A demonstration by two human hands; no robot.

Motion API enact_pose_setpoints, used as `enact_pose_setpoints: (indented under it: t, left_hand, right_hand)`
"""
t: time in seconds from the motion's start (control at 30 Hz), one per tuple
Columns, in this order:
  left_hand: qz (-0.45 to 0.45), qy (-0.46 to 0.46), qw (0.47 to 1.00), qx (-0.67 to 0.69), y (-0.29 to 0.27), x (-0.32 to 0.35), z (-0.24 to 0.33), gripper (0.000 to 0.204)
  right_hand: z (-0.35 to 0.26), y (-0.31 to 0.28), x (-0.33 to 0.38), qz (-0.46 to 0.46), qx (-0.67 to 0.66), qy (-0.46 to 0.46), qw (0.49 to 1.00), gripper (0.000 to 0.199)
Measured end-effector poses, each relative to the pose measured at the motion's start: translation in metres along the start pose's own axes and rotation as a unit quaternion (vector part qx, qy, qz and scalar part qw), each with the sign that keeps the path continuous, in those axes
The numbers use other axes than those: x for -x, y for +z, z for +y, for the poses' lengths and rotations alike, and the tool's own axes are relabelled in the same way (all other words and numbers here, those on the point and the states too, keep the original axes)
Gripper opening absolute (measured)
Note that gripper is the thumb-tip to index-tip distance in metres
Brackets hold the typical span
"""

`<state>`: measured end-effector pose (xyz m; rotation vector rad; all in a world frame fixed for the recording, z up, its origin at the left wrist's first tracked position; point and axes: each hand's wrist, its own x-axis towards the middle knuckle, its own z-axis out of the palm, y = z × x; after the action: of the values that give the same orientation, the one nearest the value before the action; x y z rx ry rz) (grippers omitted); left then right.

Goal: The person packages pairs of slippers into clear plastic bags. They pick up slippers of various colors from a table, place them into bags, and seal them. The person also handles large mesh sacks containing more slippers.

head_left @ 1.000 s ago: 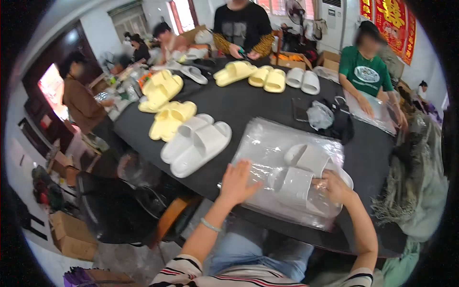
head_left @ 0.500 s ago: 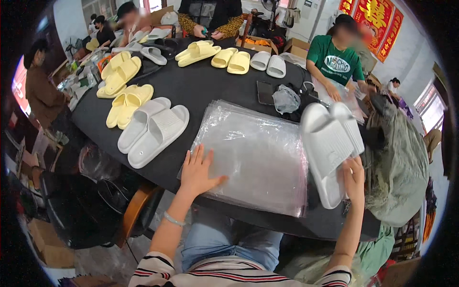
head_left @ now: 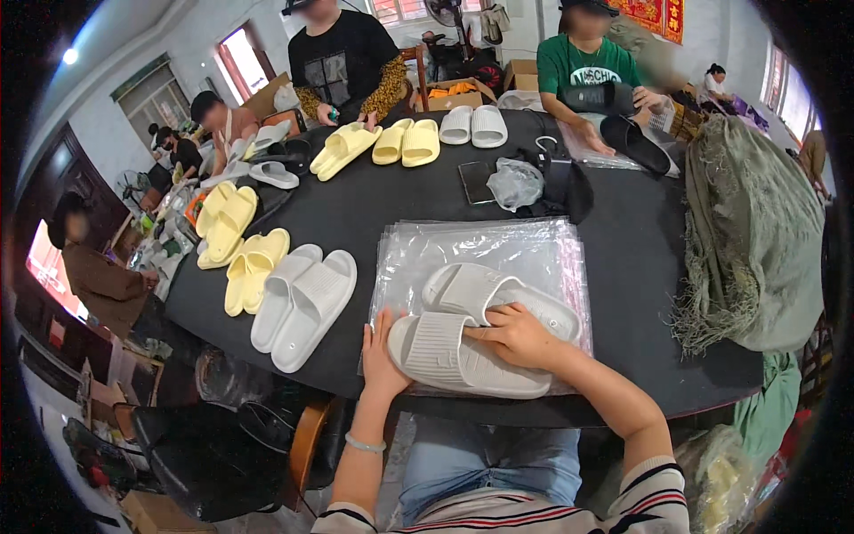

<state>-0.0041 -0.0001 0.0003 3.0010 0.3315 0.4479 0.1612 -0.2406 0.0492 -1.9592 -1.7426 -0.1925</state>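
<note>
My right hand (head_left: pixel 516 336) presses flat, fingers spread, on the near white slipper (head_left: pixel 463 356), lying crosswise; left hand (head_left: pixel 381 356) cups its left end.

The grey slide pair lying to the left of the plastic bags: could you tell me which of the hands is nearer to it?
Left. The left hand rests at the bag stack's left edge, a short gap from the grey slide pair; the right hand lies farther right, on the white slides.

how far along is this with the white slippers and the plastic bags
Done: two white slippers lie on the stack of clear bags. In hand: the right hand rests across them and the left hand touches the near slipper's end. Left: neither slipper is inside a bag yet; another white pair waits alongside.
</note>
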Motion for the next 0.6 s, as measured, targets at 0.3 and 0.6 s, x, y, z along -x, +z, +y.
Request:
enact_pose_setpoints:
  t: [0.3,0.6]
  left_hand:
    - [0.088,0.038,0.994,0.061,-0.065,-0.054,-0.064,0.03]
    - [0.091,-0.134,0.928,0.337,0.009,-0.181,-0.091,0.034]
  right_hand:
    - [-0.003,0.002,0.005,0.018,0.016,-0.015,1.0,0.047]
    - [-0.004,-0.001,0.003,0.022,0.024,-0.025,0.999,0.044]
